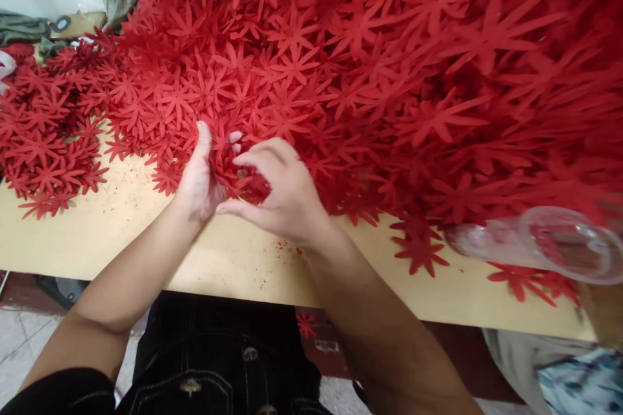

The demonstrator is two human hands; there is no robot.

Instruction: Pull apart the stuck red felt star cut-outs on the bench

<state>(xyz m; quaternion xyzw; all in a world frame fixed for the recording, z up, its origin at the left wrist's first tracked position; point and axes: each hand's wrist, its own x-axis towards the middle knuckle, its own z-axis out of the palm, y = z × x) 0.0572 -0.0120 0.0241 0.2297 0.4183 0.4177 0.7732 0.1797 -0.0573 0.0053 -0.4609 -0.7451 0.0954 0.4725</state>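
Note:
Red flower-shaped cutouts (292,68) with long narrow petals lie in a big heap across the table. At the heap's front edge, my left hand (197,180) is cupped round a few red cutouts (224,165), thumb pointing up and fingers mostly hidden behind the petals. Facing it from the right is my right hand (287,188), its thumb and curved fingers apart, close to the same cutouts. No piece is plainly gripped in the right hand.
The pale tabletop (228,253) shows along the front, with red crumbs on it. A clear plastic cup (506,240) lies on its side at the right. A smaller pile of cutouts (46,136) spreads at the left. One cutout (306,324) is below the table edge.

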